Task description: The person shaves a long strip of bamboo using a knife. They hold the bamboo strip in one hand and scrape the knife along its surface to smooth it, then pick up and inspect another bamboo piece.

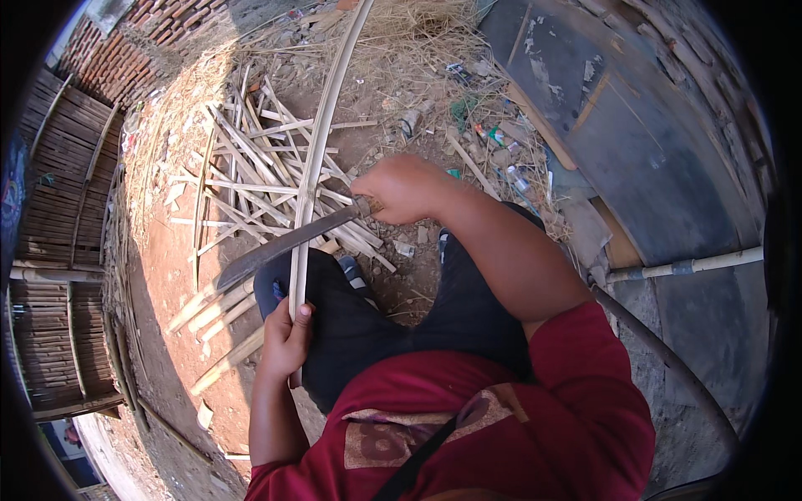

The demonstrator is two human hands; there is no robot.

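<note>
My left hand (286, 341) is closed round the near end of a long pale bamboo strip (318, 138), which rests over my left thigh and runs up past the far edge of the view. In my right hand (401, 189) is the handle of a machete (288, 242). Its broad dark blade points left and lies across the strip, a little beyond my left hand. Whether the edge bites into the bamboo I cannot tell. Beyond my knees a heap of split bamboo pieces (251, 171) lies on the ground.
Several thicker bamboo slats (225, 313) lie left of my knee. A woven bamboo wall (63, 326) stands at the far left, and a brick wall (138, 50) behind. To the right are large dark boards (626, 125), a pole (668, 359) and litter with a plastic bottle (518, 179).
</note>
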